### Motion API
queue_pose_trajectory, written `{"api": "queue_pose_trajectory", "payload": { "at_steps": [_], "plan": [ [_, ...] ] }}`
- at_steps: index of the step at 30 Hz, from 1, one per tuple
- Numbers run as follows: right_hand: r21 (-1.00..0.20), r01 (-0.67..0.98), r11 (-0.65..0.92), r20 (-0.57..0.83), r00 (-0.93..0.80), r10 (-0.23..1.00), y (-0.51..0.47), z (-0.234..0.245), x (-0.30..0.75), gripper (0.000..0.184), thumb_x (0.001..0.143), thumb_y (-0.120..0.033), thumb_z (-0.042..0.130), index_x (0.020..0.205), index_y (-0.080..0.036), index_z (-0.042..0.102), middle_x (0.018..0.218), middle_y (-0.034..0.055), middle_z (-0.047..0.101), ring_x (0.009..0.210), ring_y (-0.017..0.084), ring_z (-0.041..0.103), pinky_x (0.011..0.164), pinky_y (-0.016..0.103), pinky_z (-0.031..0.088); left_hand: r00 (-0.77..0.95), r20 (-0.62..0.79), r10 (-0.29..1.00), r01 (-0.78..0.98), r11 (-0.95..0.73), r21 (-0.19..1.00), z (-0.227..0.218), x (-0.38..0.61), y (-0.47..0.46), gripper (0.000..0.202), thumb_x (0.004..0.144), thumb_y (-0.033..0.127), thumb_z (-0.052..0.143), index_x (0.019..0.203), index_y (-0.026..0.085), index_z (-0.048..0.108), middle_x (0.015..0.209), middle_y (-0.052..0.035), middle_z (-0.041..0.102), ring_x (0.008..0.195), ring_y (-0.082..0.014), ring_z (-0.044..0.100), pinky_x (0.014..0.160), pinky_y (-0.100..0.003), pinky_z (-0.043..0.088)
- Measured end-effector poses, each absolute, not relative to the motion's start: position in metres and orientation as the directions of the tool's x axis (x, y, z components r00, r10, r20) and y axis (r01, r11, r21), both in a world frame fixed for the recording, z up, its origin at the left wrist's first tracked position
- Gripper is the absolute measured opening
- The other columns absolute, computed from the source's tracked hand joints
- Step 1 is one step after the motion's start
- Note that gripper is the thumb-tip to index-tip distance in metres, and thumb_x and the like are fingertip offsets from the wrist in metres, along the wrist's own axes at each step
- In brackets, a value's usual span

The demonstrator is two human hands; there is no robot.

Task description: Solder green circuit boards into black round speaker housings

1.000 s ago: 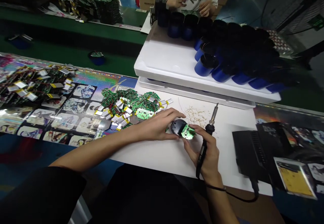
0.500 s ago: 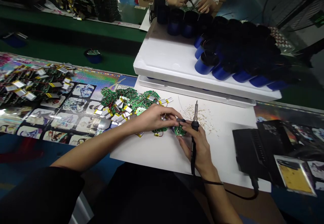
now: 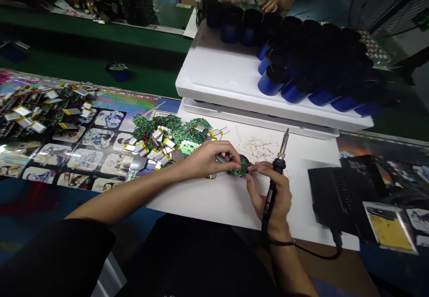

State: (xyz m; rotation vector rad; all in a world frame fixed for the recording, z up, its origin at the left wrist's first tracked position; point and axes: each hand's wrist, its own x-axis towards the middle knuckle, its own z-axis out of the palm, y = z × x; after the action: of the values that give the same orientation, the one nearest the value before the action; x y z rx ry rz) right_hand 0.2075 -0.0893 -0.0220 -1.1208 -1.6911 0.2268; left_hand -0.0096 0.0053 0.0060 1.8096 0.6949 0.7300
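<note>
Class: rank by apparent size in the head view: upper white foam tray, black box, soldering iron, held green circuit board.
1. upper white foam tray: largest, even though it is farthest away.
2. black box: blurred, but clearly broad.
3. soldering iron: long but thin.
4. green circuit board: smallest, partly hidden.

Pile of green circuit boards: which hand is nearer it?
Left. The left hand sits at the near edge of the pile, pinching a small board; the right hand, gripping the soldering iron, is farther right.
</note>
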Motion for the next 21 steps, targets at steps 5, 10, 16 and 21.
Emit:
{"api": "queue_pose_trajectory", "payload": {
  "at_steps": [5,10,16,21],
  "plan": [
    [-0.658,0.523,0.541,0.644,0.019,0.765,-0.084,-0.021,0.197,0.050,0.089,-0.007,0.078,0.131,-0.028,0.060,0.100,0.0017,0.076,0.101,0.023,0.076,0.092,0.047,0.067,0.664,0.167,0.729,0.126,-0.329,0.936,0.004,-0.009,0.005,0.016,0.095,0.034,0.082,0.097,0.018,0.081,0.097,-0.0072,0.079,0.089,-0.0175,0.069,0.083,-0.027,0.051],
    [-0.680,0.518,0.519,0.627,0.044,0.778,-0.083,-0.025,0.195,0.047,0.091,-0.008,0.077,0.130,-0.028,0.060,0.102,0.0015,0.075,0.097,0.021,0.077,0.094,0.045,0.066,0.663,0.153,0.733,0.105,-0.293,0.950,0.005,-0.008,0.004,0.015,0.096,0.032,0.080,0.097,0.017,0.080,0.097,-0.0071,0.079,0.090,-0.0173,0.069,0.084,-0.027,0.051],
    [-0.668,0.537,0.515,0.623,0.025,0.782,-0.086,-0.027,0.194,0.048,0.092,-0.007,0.077,0.132,-0.027,0.059,0.103,0.0022,0.076,0.100,0.022,0.078,0.093,0.044,0.067,0.666,0.055,0.744,0.091,-0.154,0.984,0.005,-0.007,0.002,0.016,0.097,0.033,0.078,0.097,0.017,0.077,0.094,-0.0042,0.077,0.089,-0.0150,0.067,0.081,-0.025,0.047],
    [-0.640,0.567,0.519,0.627,-0.006,0.779,-0.088,-0.020,0.196,0.047,0.091,-0.006,0.076,0.130,-0.027,0.060,0.099,0.0020,0.076,0.102,0.022,0.078,0.093,0.045,0.067,0.685,-0.045,0.727,0.141,-0.072,0.987,0.003,-0.008,0.003,0.024,0.099,0.040,0.075,0.102,0.016,0.076,0.089,-0.0025,0.074,0.080,-0.0129,0.063,0.074,-0.024,0.046]
  ]
}}
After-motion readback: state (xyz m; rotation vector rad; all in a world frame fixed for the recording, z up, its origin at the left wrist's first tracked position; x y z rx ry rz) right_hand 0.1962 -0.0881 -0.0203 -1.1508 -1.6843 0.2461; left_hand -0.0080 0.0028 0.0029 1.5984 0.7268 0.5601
